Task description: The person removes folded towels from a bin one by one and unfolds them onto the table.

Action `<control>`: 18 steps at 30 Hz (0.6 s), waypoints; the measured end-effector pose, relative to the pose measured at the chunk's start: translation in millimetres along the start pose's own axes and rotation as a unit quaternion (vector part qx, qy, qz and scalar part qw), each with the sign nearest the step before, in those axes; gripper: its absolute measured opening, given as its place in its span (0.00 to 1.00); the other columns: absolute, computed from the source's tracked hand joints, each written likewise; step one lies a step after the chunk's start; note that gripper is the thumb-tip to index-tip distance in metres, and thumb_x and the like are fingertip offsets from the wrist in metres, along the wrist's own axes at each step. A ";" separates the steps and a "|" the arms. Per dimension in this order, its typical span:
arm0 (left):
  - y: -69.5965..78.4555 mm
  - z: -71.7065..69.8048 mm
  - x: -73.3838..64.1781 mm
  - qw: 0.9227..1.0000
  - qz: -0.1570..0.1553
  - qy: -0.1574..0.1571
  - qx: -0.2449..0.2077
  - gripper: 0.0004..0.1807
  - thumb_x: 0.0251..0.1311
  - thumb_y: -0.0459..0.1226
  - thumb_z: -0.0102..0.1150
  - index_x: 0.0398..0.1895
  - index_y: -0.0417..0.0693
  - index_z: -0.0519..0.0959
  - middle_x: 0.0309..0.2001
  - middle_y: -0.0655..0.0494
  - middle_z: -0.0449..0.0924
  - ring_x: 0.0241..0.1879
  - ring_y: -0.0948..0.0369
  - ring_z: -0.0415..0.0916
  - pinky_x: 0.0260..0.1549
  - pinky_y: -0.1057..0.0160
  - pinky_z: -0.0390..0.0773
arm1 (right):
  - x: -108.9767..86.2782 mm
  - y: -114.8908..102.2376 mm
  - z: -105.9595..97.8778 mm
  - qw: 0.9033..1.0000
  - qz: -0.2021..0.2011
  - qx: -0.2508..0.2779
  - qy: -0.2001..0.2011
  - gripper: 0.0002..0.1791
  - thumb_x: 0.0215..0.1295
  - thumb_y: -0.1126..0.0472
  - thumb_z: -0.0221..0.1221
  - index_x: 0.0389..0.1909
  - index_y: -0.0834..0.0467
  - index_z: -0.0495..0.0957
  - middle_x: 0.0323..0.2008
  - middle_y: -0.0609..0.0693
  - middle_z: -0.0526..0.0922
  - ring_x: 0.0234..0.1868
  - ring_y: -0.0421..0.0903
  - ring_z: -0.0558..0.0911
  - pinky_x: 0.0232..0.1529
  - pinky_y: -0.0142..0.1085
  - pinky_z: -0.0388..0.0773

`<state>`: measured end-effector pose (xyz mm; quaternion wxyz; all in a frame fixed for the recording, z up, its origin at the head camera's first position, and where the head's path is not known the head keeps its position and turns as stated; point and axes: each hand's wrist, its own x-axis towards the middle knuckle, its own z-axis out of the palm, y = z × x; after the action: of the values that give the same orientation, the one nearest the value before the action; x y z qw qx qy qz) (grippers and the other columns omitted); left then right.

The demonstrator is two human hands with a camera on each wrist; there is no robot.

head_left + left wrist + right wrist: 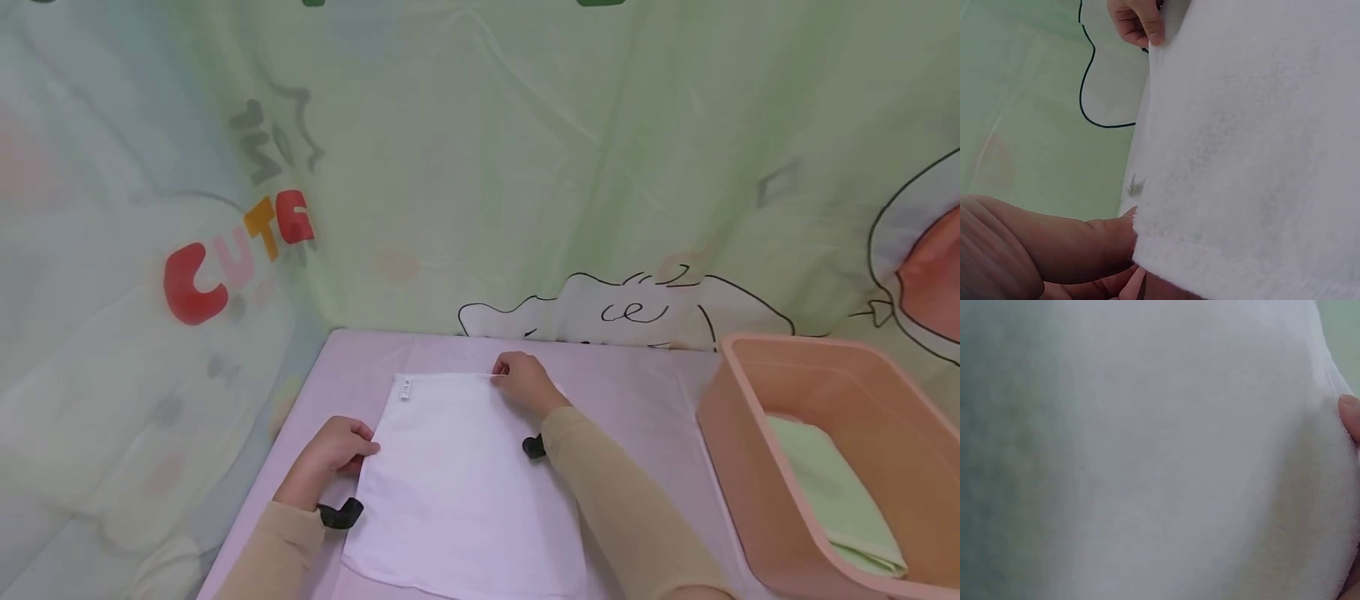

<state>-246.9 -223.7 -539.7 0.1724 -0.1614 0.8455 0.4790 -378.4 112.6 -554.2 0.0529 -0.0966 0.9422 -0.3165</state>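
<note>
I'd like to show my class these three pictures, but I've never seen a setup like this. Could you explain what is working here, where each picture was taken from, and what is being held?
There is no machine doing the work, only a person's two bare hands. The wide picture comes from a camera on the head, looking forward and down. The other two come from cameras on the left and right wrists; white cloth fills most of the right one, much of it blurred.

On the pale pink surface lies a white cloth with a small label. The left hand pinches its left edge; the right hand holds its far edge. To the right, a peach tub contains a folded green cloth.
</note>
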 end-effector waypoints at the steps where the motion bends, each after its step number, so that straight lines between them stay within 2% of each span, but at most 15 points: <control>1: -0.9 -2.0 0.2 1.000 0.000 0.001 0.000 0.08 0.64 0.28 0.71 0.43 0.35 0.82 0.34 0.45 0.82 0.27 0.56 0.81 0.27 0.63 0.83 | 1.4 -2.2 1.5 1.000 -0.003 0.000 0.002 0.04 0.71 0.60 0.70 0.37 0.52 0.83 0.35 0.50 0.82 0.41 0.50 0.78 0.47 0.43 0.76; 18: -21.6 -35.3 -0.1 0.999 -0.003 0.036 0.041 0.09 0.66 0.30 0.69 0.45 0.34 0.82 0.34 0.46 0.80 0.28 0.56 0.78 0.27 0.64 0.81 | 16.4 -41.3 30.3 1.000 -0.021 -0.013 -0.019 0.06 0.71 0.59 0.70 0.35 0.52 0.83 0.34 0.49 0.83 0.39 0.49 0.78 0.46 0.42 0.76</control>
<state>-242.1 -264.7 -538.9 0.1501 -0.1742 0.8695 0.4371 -383.4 59.0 -553.8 0.0626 -0.1234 0.9429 -0.3030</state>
